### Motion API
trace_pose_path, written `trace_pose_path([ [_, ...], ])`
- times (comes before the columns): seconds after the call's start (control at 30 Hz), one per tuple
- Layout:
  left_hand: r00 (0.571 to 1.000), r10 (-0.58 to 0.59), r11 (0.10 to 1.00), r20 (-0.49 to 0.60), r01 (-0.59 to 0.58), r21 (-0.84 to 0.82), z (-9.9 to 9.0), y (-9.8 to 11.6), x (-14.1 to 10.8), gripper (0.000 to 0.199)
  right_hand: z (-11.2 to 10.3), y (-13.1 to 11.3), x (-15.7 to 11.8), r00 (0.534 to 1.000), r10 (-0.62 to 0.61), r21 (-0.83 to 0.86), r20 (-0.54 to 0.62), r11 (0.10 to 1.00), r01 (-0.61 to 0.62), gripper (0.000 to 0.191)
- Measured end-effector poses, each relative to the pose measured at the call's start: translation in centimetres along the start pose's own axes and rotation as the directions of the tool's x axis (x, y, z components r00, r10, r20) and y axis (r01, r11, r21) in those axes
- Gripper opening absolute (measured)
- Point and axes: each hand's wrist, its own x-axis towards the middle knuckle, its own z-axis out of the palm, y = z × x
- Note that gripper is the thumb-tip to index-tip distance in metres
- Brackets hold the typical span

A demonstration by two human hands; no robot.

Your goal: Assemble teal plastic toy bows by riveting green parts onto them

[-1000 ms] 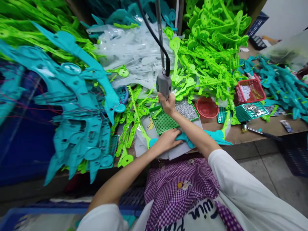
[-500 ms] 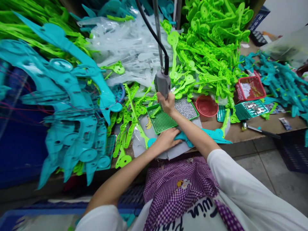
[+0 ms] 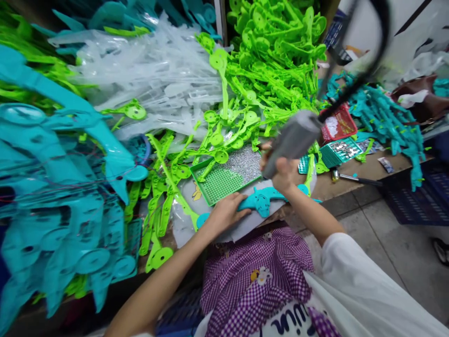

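My right hand (image 3: 285, 175) is wrapped round a grey electric screwdriver (image 3: 296, 133), blurred by motion and tilted, its black cable rising to the upper right. Its tip is hidden. Below it, a long turquoise plastic part (image 3: 261, 202) lies along the front of the bench on a pale cloth (image 3: 238, 230). At that part's left end, my left hand (image 3: 227, 211) grips it, thumb at the near side and fingers over the top. Just behind stands a green perforated tray (image 3: 219, 186), with many small silver screws (image 3: 247, 164) heaped in its far right portion.
Lime-green plastic parts (image 3: 277, 79) pile up at the back. Clear plastic parts (image 3: 150, 75) lie left of them, and large turquoise parts (image 3: 70, 187) crowd the left. On the right are a red basket (image 3: 342, 128), a teal tray of metal pieces (image 3: 342, 152) and a hammer (image 3: 358, 179).
My right hand has swung the screwdriver rightward from above the tray, tilting it from upright and uncovering more of the turquoise part. My left hand stays on that part. The view has turned right.
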Motion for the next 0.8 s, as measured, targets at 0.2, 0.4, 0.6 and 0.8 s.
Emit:
trace_pose_path([
  [0.2, 0.999, 0.031, 0.999, -0.018, -0.030, 0.021, -0.1, -0.1, 0.0, 0.031, -8.8, -0.4, -4.5, 0.972, 0.054, -0.010, -0.231, 0.998, -0.058, 0.062],
  [0.4, 1.000, 0.015, 1.000, -0.027, -0.015, 0.024, 0.0, -0.3, 0.2, 0.031, -9.2, 0.1, -4.8, 0.968, 0.087, 0.030, -0.235, 0.996, -0.083, 0.064],
  [0.6, 0.999, 0.006, 0.999, -0.037, -0.004, 0.039, 0.0, -0.3, 0.1, 0.032, -6.9, 0.7, -4.1, 0.983, 0.082, 0.098, -0.161, 0.993, -0.067, 0.067],
  [0.8, 1.000, 0.008, 0.999, -0.022, -0.008, 0.040, -0.1, 0.0, 0.0, 0.031, -6.4, 3.1, -4.3, 0.988, 0.081, 0.108, -0.128, 0.992, -0.068, 0.060],
])
